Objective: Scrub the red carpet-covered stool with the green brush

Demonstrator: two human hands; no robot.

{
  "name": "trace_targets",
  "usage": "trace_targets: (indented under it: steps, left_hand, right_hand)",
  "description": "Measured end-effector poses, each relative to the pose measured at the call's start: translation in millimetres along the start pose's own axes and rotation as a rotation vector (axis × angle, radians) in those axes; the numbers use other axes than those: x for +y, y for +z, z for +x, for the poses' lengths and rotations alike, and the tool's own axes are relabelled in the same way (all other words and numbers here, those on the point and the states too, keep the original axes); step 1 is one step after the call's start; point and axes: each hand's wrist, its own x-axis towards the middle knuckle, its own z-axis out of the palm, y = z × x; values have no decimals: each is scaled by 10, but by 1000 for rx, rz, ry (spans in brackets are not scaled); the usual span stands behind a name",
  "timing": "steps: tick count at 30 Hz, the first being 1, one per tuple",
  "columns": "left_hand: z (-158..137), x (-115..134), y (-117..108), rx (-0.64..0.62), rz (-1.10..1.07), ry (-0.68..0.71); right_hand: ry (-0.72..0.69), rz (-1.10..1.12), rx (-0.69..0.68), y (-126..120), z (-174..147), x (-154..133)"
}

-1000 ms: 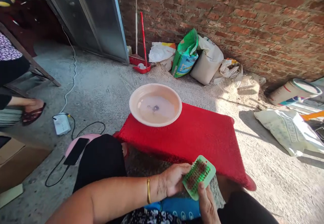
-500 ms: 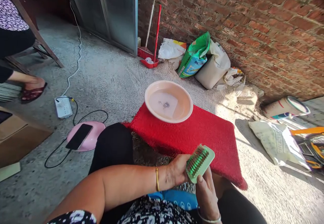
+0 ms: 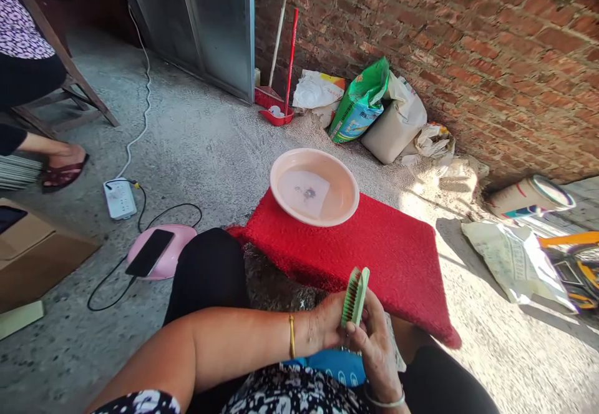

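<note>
A pale green scrubbing brush (image 3: 357,298) with green and brownish bristles is held just over my lap, tipped on its edge so that the bristles face left. My right hand (image 3: 378,348) grips its back and lower end, the thumb pressed near the bottom. On the bristle side, my left hand (image 3: 331,317) is closed against the brush, its fingertips hidden behind it. Beyond both hands stands a bench draped with a red cloth (image 3: 393,245). A peach plastic basin (image 3: 344,205) with water and dark specks in its bottom sits on the bench's far left part.
A pink stool (image 3: 185,236) bearing a phone (image 3: 150,253) is left of my knee, near a power strip (image 3: 120,199) and loose cables. Sacks (image 3: 358,105) and a red dustpan (image 3: 276,116) line the brick wall. Another person's foot (image 3: 65,163) shows at far left.
The brush has turned from showing its bristle face to standing nearly edge-on, and has shifted slightly left. My right hand has rotated with it; the basin stays on the bench.
</note>
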Motion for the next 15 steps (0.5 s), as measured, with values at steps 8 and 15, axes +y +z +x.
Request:
trace_targets:
  steps: [8, 15]
  left_hand:
    - [-85, -141, -68, 146, 402, -83]
    - [-257, -72, -104, 121, 1093, 115]
  right_hand:
    - [121, -250, 149, -282, 443, 62]
    - [-141, -604, 131, -14, 1092, 92]
